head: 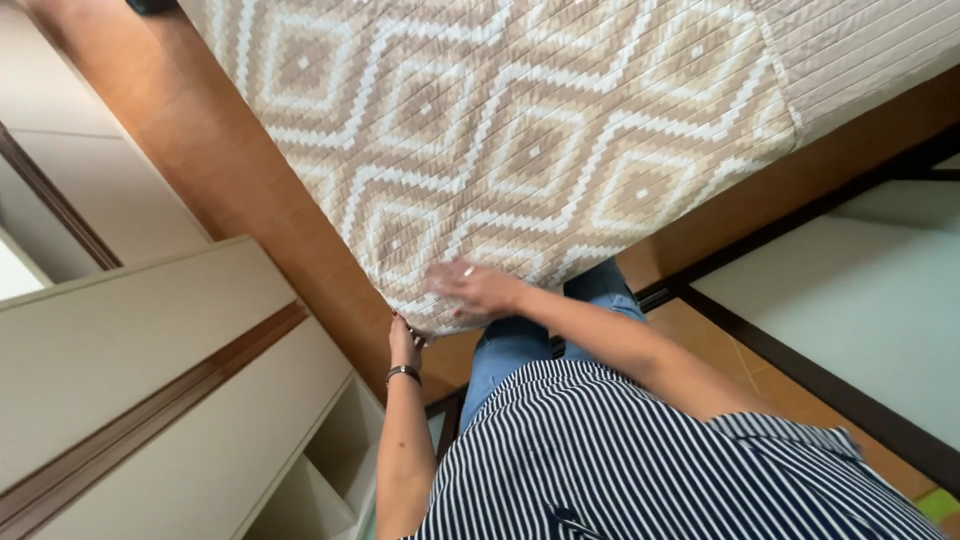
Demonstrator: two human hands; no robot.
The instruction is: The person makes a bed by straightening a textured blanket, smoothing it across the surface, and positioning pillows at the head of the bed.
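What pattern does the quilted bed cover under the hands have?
The quilted bed cover has white stepped diamonds on beige, clearest in the head view.

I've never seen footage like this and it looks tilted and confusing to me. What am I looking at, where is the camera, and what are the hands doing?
There is one picture, taken by a camera worn on a person's head and looking steeply down, so the room seems tilted. At the bottom you see the person's own striped shirt and jeans. There is no machine, only two bare hands. A quilted cover with a beige and white diamond pattern lies over a bed. The left hand, with a bracelet at the wrist, grips the cover's corner from below. The right hand lies flat on top near that corner. To the left stands a pale cabinet; the floor is wood-coloured.
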